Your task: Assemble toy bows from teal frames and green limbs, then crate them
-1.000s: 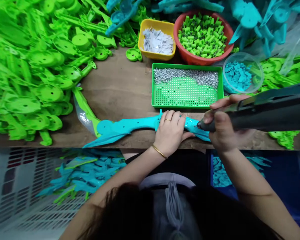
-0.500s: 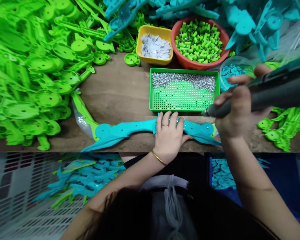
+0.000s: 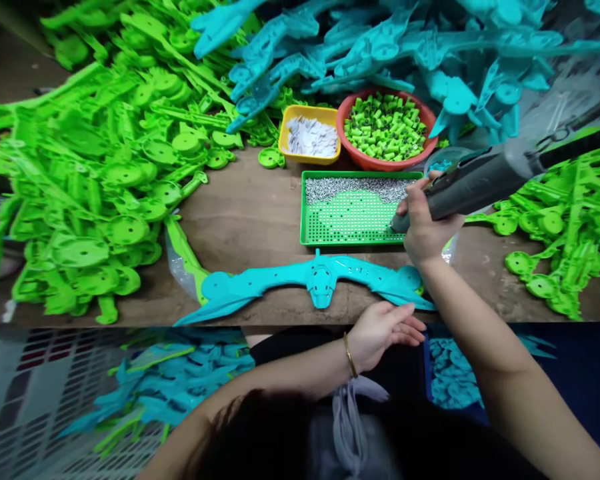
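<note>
A blue plastic bow-shaped part [image 3: 280, 275] lies lengthwise near the table's front edge, its raised middle piece uncovered. From under its left end a green plastic limb [image 3: 184, 252] sticks out, with clear film beside it. My left hand [image 3: 383, 335] hangs at the table edge just below the bow's right half, fingers stretched out and holding nothing. My right hand [image 3: 426, 230] is wrapped round a grey power screwdriver [image 3: 485, 181]. The screwdriver's tip points down left over the right side of a green perforated tray [image 3: 303, 220], which holds small silver screws along its back.
Heaps of green parts [image 3: 125, 230] lie left and right [image 3: 545, 283]. Blue parts [image 3: 380, 50] are piled behind. A yellow bowl [image 3: 310, 160] holds white slips; a red bowl [image 3: 343, 133] holds green cylinders. Below the edge are a white crate [image 3: 35, 400] and a blue bin [image 3: 427, 370].
My left hand has come off the bow's middle, down and right to the table edge. My right hand has moved the screwdriver left, over the tray. The view has shifted.
</note>
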A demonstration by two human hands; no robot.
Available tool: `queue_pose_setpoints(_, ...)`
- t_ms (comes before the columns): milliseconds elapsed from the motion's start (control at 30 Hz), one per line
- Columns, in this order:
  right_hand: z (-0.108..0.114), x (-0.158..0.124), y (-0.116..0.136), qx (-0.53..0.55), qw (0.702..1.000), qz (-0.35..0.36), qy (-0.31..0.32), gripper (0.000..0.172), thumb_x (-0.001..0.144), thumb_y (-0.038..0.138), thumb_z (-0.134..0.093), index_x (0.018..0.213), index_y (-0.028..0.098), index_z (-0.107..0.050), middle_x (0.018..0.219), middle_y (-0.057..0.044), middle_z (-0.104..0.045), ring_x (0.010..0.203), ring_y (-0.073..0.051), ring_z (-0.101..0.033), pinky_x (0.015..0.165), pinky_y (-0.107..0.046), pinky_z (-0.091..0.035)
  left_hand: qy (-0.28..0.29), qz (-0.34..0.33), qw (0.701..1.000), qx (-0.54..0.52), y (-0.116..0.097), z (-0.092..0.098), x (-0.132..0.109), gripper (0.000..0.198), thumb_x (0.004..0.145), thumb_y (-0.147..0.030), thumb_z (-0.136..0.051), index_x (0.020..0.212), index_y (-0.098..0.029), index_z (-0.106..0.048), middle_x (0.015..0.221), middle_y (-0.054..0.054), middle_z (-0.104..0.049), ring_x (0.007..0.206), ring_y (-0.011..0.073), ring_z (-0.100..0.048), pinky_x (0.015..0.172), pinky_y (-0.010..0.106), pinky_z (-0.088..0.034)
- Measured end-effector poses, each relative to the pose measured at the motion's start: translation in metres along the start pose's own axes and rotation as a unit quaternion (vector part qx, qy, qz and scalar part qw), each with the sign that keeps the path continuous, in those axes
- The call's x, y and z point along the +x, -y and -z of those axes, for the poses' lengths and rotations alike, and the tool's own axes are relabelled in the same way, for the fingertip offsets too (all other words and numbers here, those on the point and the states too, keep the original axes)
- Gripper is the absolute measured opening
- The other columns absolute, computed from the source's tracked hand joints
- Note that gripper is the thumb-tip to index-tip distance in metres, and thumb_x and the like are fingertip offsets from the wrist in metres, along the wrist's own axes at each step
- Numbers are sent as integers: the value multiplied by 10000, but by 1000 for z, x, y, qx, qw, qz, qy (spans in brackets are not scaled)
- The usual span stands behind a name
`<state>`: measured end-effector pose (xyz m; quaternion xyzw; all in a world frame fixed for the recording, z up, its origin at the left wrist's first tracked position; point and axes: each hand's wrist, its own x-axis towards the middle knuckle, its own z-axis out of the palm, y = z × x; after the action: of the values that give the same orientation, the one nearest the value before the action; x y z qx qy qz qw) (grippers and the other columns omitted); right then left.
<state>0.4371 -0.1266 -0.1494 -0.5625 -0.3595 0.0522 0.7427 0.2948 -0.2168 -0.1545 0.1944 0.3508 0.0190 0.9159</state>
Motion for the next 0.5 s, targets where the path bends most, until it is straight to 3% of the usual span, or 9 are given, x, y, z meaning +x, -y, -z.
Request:
queue_pose_setpoints(133,-2,2,5,-12,1000,-4,13,335,757,444,-699,986,214,-615,801,21,-670,531,-97,-594,562,-285,-547,-33,-11,998,-43,0,-9,1,493,701,-554,-758,756,-86,-611,731,95,-689,633,132,-659,639,240,-515)
queue_pose_setpoints(233,3,8,25,41,999,11,18,262,767,381,-708,964,228,-629,828,31,-674,510,-80,-588,518,-253,-526,-65,-17,996,-57,3,-13,3,457,755,-524,-728,744,-83,-609,705,88,-685,606,124,-655,637,237,-520)
queue_pose_setpoints(367,26,4,65,98,994,43,31,234,792,274,-705,1017,273,-639,859,44,-672,486,-63,-573,468,-228,-498,-84,-31,993,-72,6,-16,5,434,770,-497,-726,735,-78,-617,681,76,-681,578,122,-649,621,238,-523)
queue_pose_setpoints(500,55,-17,85,40,998,7,46,296,781,296,-718,1059,286,-613,867,38,-650,489,-63,-556,473,-231,-507,-79,-44,993,-74,8,-16,5,411,785,-477,-719,761,-75,-634,688,70,-689,585,121,-654,618,227,-523)
